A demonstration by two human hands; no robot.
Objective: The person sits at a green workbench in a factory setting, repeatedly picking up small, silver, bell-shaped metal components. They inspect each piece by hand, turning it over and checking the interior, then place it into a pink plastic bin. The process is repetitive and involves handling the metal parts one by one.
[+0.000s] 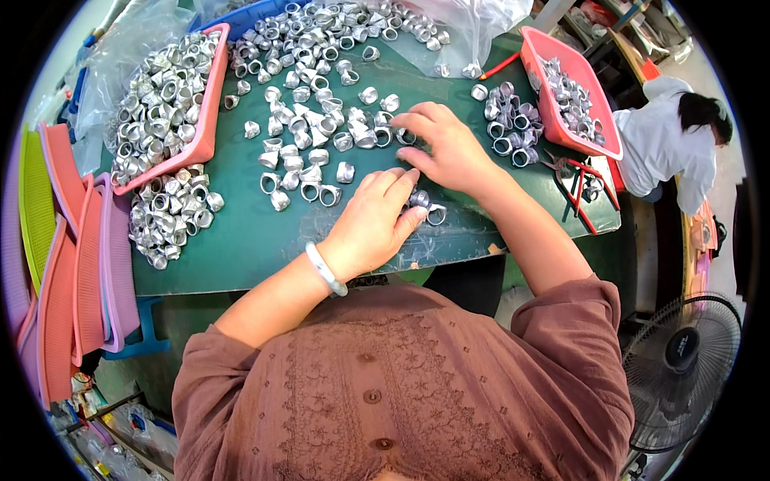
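Observation:
My left hand, with a pale bangle at the wrist, rests low over the table near its front edge. Its fingers are curled together, with silver metal rings at the thumb and fingertips; the grip itself is partly hidden. My right hand reaches in just beyond, thumb and index finger apart around a silver ring at the edge of the loose group. Scattered rings lie left of both hands, many with wide, shaped tops.
On the green table, a pink basket heaped with rings stands left, another pink basket right. Red-handled pliers lie near the right edge. A ring pile spreads at the back. A fan and a person are at right.

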